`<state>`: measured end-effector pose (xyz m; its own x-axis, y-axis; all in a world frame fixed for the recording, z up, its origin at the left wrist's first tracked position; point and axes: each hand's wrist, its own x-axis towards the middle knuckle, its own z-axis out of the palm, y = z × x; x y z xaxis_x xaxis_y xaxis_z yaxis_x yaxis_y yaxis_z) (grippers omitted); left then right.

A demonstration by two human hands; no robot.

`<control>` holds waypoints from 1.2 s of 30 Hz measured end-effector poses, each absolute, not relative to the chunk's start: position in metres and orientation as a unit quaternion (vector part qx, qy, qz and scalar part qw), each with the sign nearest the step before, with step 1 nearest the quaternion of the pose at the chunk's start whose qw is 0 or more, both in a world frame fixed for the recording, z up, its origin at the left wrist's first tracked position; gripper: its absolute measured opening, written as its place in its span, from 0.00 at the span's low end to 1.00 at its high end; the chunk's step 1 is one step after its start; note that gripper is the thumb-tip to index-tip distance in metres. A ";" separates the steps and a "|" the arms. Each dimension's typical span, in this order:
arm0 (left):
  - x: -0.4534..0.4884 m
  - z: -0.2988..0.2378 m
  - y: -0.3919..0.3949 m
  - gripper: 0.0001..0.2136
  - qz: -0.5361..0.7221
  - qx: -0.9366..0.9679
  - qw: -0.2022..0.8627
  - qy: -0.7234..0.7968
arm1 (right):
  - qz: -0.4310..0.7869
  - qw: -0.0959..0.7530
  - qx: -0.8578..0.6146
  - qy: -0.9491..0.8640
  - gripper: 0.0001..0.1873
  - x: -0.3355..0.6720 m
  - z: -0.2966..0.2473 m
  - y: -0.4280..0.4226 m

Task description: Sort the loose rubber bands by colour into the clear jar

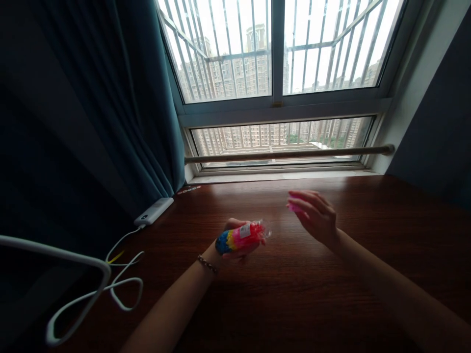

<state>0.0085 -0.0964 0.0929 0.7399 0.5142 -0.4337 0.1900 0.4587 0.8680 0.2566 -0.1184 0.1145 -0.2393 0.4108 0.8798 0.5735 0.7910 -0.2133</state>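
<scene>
In the head view, a small clear plastic bag (239,239) is filled with pieces in bands of blue, yellow, pink and red. It bears a pale label and has a crinkled end at the right. My left hand (232,224) is closed around the bag from below, with a beaded bracelet on the wrist. To the right and a little farther from me, my right hand (317,213) is raised over the table, apart from the bag. Its fingers are pinched on a small bright pink piece (293,206), mostly covered by them, so its exact kind is unclear.
Both arms reach over a dark red-brown wooden table (287,304). At the left lie a white power bank (154,212) and a looped white cable (127,280). A blue curtain (154,122) hangs beside a barred window (277,73), with a horizontal rail (290,155) across its lower part.
</scene>
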 end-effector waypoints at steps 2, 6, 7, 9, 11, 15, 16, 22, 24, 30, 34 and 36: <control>-0.002 0.095 -0.093 0.32 0.205 0.533 0.751 0.332 | -0.050 0.578 -0.407 -0.705 0.16 0.259 0.111 -0.108; -0.027 0.092 -0.073 0.24 0.380 0.583 0.612 0.375 | 0.106 0.581 -0.490 -0.641 0.23 0.254 0.082 -0.079; -0.035 0.088 -0.066 0.23 0.404 0.593 0.568 0.403 | 0.158 0.569 -0.496 -0.637 0.25 0.250 0.071 -0.072; -0.051 0.075 -0.054 0.24 0.454 0.597 0.476 0.458 | 0.246 0.526 -0.503 -0.640 0.24 0.241 0.049 -0.057; -0.067 0.059 -0.043 0.25 0.507 0.594 0.365 0.506 | 0.286 0.485 -0.510 -0.650 0.22 0.228 0.031 -0.045; -0.093 0.033 -0.027 0.20 0.543 0.611 0.094 0.568 | 0.283 0.420 -0.517 -0.690 0.19 0.196 0.013 -0.027; -0.098 0.029 -0.025 0.19 0.536 0.618 0.048 0.574 | 0.274 0.414 -0.518 -0.696 0.19 0.188 0.011 -0.023; -0.116 0.016 -0.020 0.17 0.464 0.612 -0.101 0.632 | 0.198 0.373 -0.559 -0.713 0.18 0.157 0.006 -0.006; -0.119 0.012 -0.021 0.16 0.441 0.608 -0.115 0.651 | 0.178 0.356 -0.571 -0.718 0.19 0.152 0.006 -0.001; -0.118 0.007 -0.024 0.16 0.383 0.637 -0.146 0.653 | 0.129 0.308 -0.608 -0.720 0.19 0.140 0.011 0.008; -0.115 0.008 -0.026 0.17 0.356 0.664 -0.157 0.639 | 0.113 0.287 -0.626 -0.716 0.18 0.133 0.013 0.010; -0.114 0.008 -0.026 0.17 0.345 0.675 -0.162 0.632 | 0.110 0.280 -0.631 -0.715 0.17 0.131 0.013 0.011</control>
